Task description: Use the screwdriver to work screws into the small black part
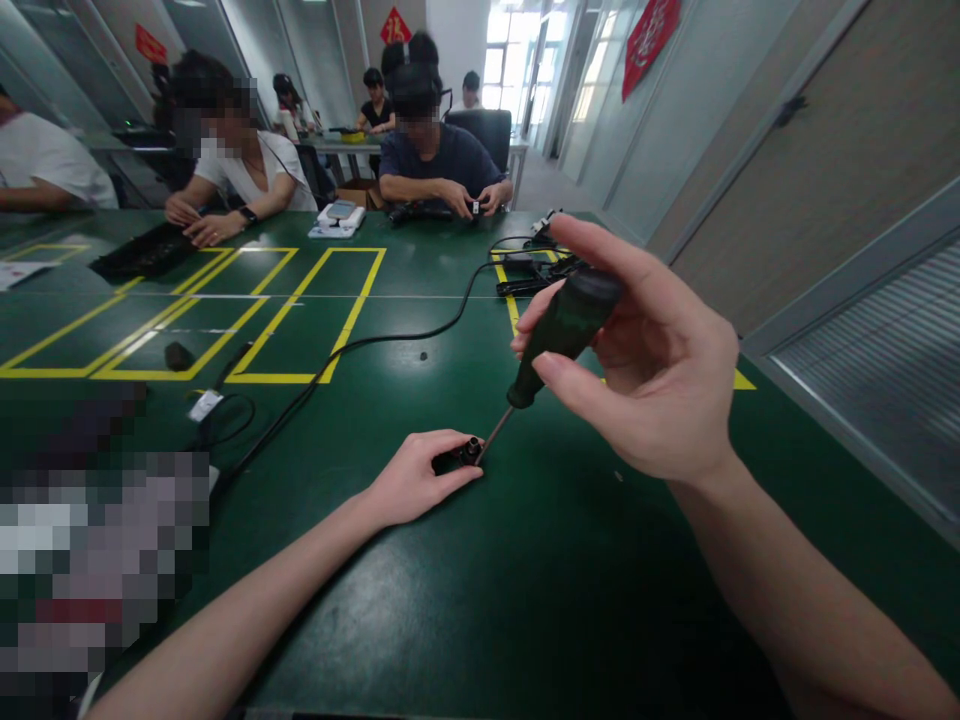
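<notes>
A screwdriver [564,335] with a dark green handle is tilted in my right hand [660,360], the fingers and thumb closed around the handle. Its thin metal shaft slants down to the left, and the tip meets or lies right beside a small black part [471,450]. Between the thumb and fingers of my left hand [420,480] this small part is pinched against the green table. Its exact kind is too small to make out, though a round metallic top shows. My left fingers hide some of it.
A black cable [390,340] crosses the green table [570,590] towards black devices [525,270] at the far right. Yellow tape outlines mark the table. A white tag [205,405] and a small dark block [178,356] lie at left. Several people sit across and beyond.
</notes>
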Motion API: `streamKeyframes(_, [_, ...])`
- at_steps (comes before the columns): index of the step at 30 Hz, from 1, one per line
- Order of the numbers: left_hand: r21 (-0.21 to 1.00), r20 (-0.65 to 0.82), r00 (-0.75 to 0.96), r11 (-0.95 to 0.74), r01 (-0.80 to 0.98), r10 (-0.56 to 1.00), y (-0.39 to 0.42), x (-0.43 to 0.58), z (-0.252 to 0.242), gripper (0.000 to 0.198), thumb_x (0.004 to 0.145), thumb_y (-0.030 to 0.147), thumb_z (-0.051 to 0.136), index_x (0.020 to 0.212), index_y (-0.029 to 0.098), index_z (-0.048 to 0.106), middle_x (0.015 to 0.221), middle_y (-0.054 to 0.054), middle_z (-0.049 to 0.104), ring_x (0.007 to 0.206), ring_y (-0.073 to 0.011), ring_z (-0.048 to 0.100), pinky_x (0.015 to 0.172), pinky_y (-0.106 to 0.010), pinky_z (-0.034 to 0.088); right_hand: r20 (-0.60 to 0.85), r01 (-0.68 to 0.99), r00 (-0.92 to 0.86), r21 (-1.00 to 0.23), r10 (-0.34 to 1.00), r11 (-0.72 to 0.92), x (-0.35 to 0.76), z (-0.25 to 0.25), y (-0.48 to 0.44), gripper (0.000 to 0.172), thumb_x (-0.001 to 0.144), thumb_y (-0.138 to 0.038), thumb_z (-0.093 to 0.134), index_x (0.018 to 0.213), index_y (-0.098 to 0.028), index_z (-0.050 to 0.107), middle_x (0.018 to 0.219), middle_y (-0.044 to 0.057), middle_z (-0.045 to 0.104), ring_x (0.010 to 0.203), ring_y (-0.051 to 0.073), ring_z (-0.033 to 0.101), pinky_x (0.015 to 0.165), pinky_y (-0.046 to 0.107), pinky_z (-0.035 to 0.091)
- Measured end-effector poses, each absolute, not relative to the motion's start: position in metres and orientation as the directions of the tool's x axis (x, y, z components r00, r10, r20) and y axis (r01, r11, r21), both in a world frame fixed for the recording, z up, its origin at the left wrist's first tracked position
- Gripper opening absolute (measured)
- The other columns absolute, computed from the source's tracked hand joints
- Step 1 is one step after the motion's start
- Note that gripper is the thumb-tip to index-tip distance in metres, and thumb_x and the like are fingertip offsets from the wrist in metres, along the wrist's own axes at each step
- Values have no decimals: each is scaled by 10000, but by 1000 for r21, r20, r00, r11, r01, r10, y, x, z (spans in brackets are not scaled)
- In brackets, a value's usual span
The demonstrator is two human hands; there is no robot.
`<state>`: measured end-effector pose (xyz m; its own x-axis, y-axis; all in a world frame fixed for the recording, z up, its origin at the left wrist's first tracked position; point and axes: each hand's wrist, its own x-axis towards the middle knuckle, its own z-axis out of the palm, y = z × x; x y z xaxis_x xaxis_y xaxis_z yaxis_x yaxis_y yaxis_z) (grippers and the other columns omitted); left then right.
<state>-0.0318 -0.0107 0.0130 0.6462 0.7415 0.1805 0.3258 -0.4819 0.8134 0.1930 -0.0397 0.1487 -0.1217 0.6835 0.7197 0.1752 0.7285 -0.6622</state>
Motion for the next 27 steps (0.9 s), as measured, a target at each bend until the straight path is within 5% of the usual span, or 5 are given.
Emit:
streamKeyframes(8, [799, 201, 597, -482, 359, 777, -13, -31, 11, 231, 953, 379, 809, 1044, 170, 777, 978, -57, 803, 866, -207, 740, 827, -314, 575, 726, 309, -157, -608, 669, 731, 193, 147, -39, 713, 859, -195, 845, 1503, -381, 600, 1364, 34, 723, 1100, 272, 741, 854, 397, 662])
streamKeyframes(14, [750, 206, 565, -500, 433, 799, -10, -34, 9, 570, 727, 555, 973, 1084, 186, 724, 972, -30, 742, 831, -200, 662, 767, -316, 543, 801, 282, -114, -541, 588, 792, 196, 141, -31, 790, 871, -165, 832, 1563, -438, 566, 1539, 14, 640, 917, 173, 764, 687, 290, 659])
streamKeyframes(17, [783, 200, 674, -529, 326, 711, -7, -40, 11, 540, 819, 488, 925, 1239, 199, 745, 1073, -58, 765, 935, -214, 696, 854, -333, 556, 843, 273, -47, -506, 537, 818, 197, 143, -33, 695, 895, -177, 815, 1510, -440, 625, 1375, 5, 716, 909, 186, 777, 677, 285, 657])
streamKeyframes(20, [819, 170, 710, -499, 284, 683, -6, -44, 12, 331, 922, 445, 834, 1122, 184, 796, 1013, -62, 764, 857, -186, 691, 797, -304, 557, 847, 255, -43, -504, 530, 825, 194, 146, -37, 613, 915, -225, 811, 1473, -428, 657, 1192, 11, 759, 868, 203, 778, 640, 294, 659])
streamKeyframes(27, [785, 191, 676, -524, 331, 712, -9, -39, 9, 331, 903, 468, 862, 992, 163, 770, 919, -31, 726, 766, -156, 651, 722, -270, 525, 816, 195, -92, -547, 571, 814, 188, 142, -39, 704, 851, -319, 898, 1485, -471, 634, 1072, 13, 762, 838, 232, 763, 656, 331, 685])
